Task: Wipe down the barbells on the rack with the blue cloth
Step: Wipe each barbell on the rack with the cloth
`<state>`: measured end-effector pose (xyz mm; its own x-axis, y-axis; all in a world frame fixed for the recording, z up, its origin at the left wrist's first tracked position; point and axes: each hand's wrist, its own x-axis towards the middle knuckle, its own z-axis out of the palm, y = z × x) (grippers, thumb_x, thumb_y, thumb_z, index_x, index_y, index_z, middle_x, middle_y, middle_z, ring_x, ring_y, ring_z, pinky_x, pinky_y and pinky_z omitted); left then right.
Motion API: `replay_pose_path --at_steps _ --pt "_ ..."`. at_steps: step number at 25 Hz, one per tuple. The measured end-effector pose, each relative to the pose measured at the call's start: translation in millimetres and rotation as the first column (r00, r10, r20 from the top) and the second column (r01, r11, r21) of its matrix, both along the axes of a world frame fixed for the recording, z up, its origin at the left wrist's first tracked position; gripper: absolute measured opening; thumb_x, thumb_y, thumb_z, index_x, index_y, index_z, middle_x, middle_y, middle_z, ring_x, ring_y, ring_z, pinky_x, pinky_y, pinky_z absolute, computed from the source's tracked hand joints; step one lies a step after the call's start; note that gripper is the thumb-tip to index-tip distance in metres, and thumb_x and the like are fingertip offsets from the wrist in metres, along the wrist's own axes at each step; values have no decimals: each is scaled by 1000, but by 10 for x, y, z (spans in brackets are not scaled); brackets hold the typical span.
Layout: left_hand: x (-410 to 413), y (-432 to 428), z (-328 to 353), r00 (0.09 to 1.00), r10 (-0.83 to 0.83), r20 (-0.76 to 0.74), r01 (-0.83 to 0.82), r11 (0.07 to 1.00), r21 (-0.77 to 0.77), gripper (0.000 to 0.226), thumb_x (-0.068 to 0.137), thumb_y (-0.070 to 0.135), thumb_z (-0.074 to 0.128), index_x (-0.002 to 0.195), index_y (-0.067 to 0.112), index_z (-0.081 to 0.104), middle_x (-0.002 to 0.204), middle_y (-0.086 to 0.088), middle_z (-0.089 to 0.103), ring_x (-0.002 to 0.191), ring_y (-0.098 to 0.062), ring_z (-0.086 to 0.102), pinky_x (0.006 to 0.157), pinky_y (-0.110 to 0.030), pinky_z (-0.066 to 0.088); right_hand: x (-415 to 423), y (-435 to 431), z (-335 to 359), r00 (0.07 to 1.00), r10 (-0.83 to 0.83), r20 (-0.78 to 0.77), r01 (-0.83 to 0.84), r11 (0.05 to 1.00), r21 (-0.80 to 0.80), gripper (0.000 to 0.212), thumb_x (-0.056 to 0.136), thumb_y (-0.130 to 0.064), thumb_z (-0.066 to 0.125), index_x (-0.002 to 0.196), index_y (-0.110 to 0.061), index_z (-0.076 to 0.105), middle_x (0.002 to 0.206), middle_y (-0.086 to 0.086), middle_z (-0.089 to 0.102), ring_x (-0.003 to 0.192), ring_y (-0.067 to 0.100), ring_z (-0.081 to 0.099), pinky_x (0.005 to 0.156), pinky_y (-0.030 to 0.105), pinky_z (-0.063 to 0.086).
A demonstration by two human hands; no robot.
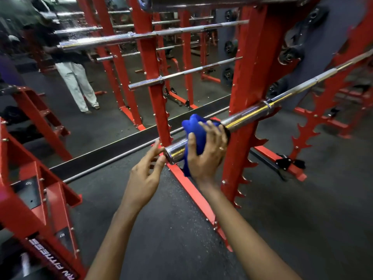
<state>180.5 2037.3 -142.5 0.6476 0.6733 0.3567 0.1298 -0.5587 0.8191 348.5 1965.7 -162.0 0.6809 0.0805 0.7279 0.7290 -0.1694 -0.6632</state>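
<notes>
Barbell [248,116] crosses the near face of the red upright [254,67]. Its chrome sleeve sticks out left of the upright, toward the camera.

Cloth [193,128], blue, is wrapped over the sleeve just left of the upright. It bunches above the fingers, and a tail hangs below the sleeve.

Right hand [207,156] grips the cloth and sleeve together, fingers over the top and thumb on the near side. There is a ring on one finger.

Left hand [144,174] is open and holds nothing, fingers loosely bent. Its fingertips are right at the sleeve's end face, farther left of the upright. Contact with the end: cannot tell.

Black plates [290,55] hang on the wall right of the upright. Other chrome bars [105,40] sit up and left of the upright. Floor [181,219] is dark and speckled.
</notes>
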Motion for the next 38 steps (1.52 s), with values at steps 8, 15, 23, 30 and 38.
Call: replay_pose_path --at_steps 8,15,23,30,38 --pt "-34 -39 125 986 -70 152 90 987 -133 41 105 45 33 141 38 51 132 20 63 123 -7 60 103 -35 50 -81 -85 -227 890 188 416 -110 973 -204 52 98 -51 55 138 -18 59 142 7 60 141 29 48 116 56 34" --pt "254 -232 119 980 -94 -176 139 955 263 50 107 45 35 153 27 34 135 14 39 116 -3 47 98 -19 38 782 -101 84 967 47 -251 24 962 272 52 101 -39 54 142 -8 55 147 9 54 141 25 47 120 44 35" --pt "429 -194 191 964 143 -224 -18 876 482 46 106 50 32 135 20 51 97 5 47 72 -9 49 61 -27 36 268 40 132 473 553 -686 126 728 674 32 105 -43 55 129 -22 55 110 -4 70 106 18 70 94 31 52" --pt "490 -154 194 970 179 -165 -73 858 508 35 107 43 38 124 22 60 95 2 62 74 -9 54 57 -17 33 1027 -135 313 864 101 -494 82 938 336 57 101 -35 57 150 -6 48 155 16 46 144 30 44 118 13 28" --pt "679 -177 369 930 300 -211 -250 939 235 51 107 36 36 81 5 66 58 -7 66 45 -21 61 47 -30 45 1539 -382 151 960 44 -276 -29 998 58 60 99 -53 47 143 -14 57 155 5 49 152 26 33 125 49 27"
